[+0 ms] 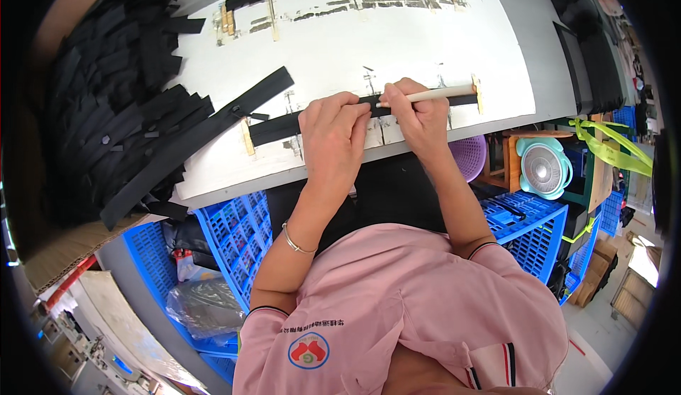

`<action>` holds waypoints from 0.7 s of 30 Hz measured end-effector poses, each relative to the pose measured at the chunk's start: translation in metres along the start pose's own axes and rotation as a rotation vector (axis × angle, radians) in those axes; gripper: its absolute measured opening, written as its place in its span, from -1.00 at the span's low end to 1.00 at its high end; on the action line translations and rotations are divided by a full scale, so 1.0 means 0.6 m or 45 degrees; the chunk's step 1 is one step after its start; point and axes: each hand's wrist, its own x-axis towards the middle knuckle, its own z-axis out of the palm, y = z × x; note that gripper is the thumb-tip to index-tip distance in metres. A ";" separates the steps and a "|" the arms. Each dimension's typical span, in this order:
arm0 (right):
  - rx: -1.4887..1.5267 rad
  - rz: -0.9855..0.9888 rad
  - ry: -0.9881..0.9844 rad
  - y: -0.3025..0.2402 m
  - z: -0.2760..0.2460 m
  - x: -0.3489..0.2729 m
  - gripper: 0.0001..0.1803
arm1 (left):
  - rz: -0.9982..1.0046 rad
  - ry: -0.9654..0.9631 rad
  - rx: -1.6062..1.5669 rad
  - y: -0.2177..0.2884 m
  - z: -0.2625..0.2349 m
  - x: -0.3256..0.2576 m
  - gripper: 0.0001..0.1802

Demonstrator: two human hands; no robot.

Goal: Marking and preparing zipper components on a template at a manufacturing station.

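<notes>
Marking a black strip on the white table (425, 47)

Left hand (332, 136) presses fingers together onto the black strip (284, 127); right hand (418, 114), beside it, pinches a pale stick (436, 95).

2 hands: the left hand (332, 134) and the right hand (418, 117). 1 pale stick (433, 95). 1 black strip (312, 120) under the hands, plus 1 large heap of black strips (117, 104), too many to count. 1 white tabletop (397, 36). 3 blue crates (237, 235). 1 teal fan (543, 167). 1 purple basket (469, 155). 1 bracelet (296, 242).

A single head-worn fisheye looks steeply down, close over the white table (340, 47).
</notes>
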 end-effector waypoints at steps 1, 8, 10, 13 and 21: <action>0.043 -0.002 -0.058 0.000 -0.004 -0.001 -0.76 | -0.010 0.000 -0.001 0.000 0.001 0.000 -0.85; -0.014 -0.081 -0.086 0.006 -0.004 0.001 -0.74 | -0.025 -0.016 0.007 -0.002 0.005 0.001 -0.83; -0.060 -0.174 -0.106 0.011 -0.007 0.004 -0.74 | -0.019 -0.020 0.006 0.000 0.005 0.003 -0.85; 0.030 -0.116 -0.123 0.008 -0.013 -0.001 -0.74 | -0.023 -0.028 0.026 0.000 0.003 0.002 -0.85; 0.237 0.257 0.315 0.021 -0.135 0.006 -0.73 | -0.084 -0.074 0.081 0.012 -0.004 0.004 -0.86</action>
